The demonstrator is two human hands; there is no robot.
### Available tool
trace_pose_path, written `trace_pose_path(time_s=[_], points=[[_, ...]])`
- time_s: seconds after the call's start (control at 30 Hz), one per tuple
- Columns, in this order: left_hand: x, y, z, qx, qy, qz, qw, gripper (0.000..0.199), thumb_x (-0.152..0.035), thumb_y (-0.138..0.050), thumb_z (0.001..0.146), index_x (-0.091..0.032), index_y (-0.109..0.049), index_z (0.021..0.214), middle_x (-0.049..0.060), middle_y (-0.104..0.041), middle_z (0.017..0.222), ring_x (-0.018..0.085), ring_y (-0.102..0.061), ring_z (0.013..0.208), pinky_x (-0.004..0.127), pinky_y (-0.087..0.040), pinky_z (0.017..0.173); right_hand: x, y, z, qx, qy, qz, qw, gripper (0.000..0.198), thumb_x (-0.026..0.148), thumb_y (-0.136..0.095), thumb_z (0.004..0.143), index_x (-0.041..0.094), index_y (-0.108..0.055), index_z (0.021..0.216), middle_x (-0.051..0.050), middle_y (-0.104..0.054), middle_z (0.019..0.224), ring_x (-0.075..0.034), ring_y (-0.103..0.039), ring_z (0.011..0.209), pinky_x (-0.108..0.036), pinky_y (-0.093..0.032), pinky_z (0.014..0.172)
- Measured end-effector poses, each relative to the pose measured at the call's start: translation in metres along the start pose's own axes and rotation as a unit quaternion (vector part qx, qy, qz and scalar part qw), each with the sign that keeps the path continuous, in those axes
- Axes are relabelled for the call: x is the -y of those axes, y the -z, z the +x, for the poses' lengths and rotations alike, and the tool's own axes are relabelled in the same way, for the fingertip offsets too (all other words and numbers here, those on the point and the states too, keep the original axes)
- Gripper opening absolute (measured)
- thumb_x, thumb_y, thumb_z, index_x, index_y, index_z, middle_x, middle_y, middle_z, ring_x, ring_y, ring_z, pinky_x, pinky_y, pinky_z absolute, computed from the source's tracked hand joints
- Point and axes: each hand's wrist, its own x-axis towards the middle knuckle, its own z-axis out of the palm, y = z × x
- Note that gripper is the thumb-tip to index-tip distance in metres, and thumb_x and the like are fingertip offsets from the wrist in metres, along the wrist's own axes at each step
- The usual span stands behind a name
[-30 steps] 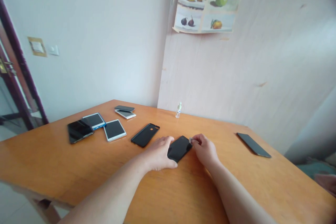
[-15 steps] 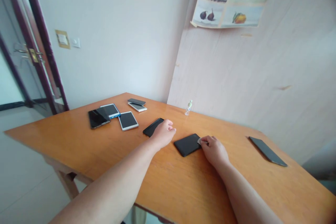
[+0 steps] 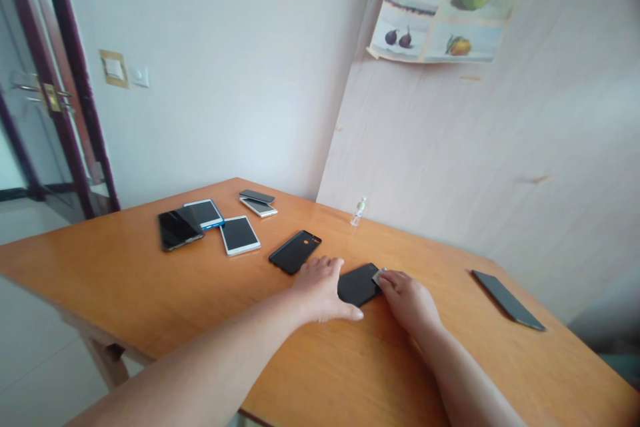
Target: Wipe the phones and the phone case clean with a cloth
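Note:
A black tablet (image 3: 359, 285) lies flat on the wooden table in front of me. My left hand (image 3: 324, 288) is at its left edge, fingers and thumb spread around that side. Whether the fingertips touch it I cannot tell. At the tablet's far right corner, my right hand (image 3: 406, 295) pinches a small pale grey piece (image 3: 379, 277), like folded cloth or paper, against the surface. Just beyond my left hand rests a black phone case (image 3: 294, 252) with a camera cutout and a round hole.
To the left lie a dark tablet (image 3: 179, 228), a blue-edged tablet (image 3: 206, 212) and a white tablet (image 3: 241, 235). Behind them are two stacked phones (image 3: 258, 201). A small clear bottle (image 3: 358, 212) stands near the wall; a dark flat device (image 3: 506, 299) lies right on the table (image 3: 300, 367).
My left hand has moved right and nearer from over the phone case to the tablet's left edge, its fingers spreading. My right hand stays at the tablet's corner. The view has shifted slightly.

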Motion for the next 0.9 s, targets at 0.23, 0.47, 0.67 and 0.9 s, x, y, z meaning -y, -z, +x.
trace_pose_path(time_s=[0.23, 0.47, 0.67, 0.9], points=[[0.003, -0.007, 0.000, -0.029, -0.034, 0.008, 0.999, 0.075, -0.052, -0.075, 0.055, -0.019, -0.053, 0.118, 0.015, -0.061, 0.114, 0.037, -0.055, 0.108, 0.045, -0.043, 0.090, 0.025, 0.007, -0.015, 0.070, 0.045, -0.048, 0.995, 0.041, 0.042, -0.037, 0.097, 0.028, -0.062, 0.127, -0.007, -0.056, 0.138, -0.028, -0.044, 0.133, -0.051, -0.031, 0.108], [0.014, -0.011, 0.005, -0.042, -0.061, -0.039, 0.997, 0.075, -0.045, -0.072, 0.060, -0.017, -0.048, 0.125, 0.016, -0.060, 0.120, 0.037, -0.054, 0.113, 0.046, -0.041, 0.096, 0.072, 0.015, -0.035, 0.198, 0.152, 0.029, 0.968, 0.047, 0.049, -0.028, 0.099, 0.039, -0.039, 0.144, 0.000, -0.035, 0.153, -0.028, -0.019, 0.145, -0.063, -0.005, 0.113], [0.011, -0.005, 0.005, -0.030, -0.027, -0.021, 0.999, 0.089, -0.055, -0.079, 0.049, -0.018, -0.049, 0.124, 0.018, -0.058, 0.122, 0.041, -0.051, 0.116, 0.051, -0.041, 0.094, 0.027, 0.007, -0.016, 0.106, -0.019, -0.054, 0.993, 0.052, 0.051, -0.026, 0.098, 0.030, -0.048, 0.140, -0.004, -0.040, 0.150, -0.033, -0.019, 0.145, -0.071, -0.010, 0.108], [0.012, -0.006, 0.005, -0.038, -0.031, -0.034, 0.998, 0.082, -0.048, -0.072, 0.058, -0.016, -0.046, 0.129, 0.020, -0.059, 0.121, 0.041, -0.053, 0.114, 0.051, -0.041, 0.093, 0.070, 0.009, -0.030, 0.180, 0.119, 0.044, 0.975, 0.048, 0.051, -0.027, 0.099, 0.039, -0.042, 0.143, -0.001, -0.035, 0.154, -0.029, -0.013, 0.146, -0.067, -0.005, 0.111]])
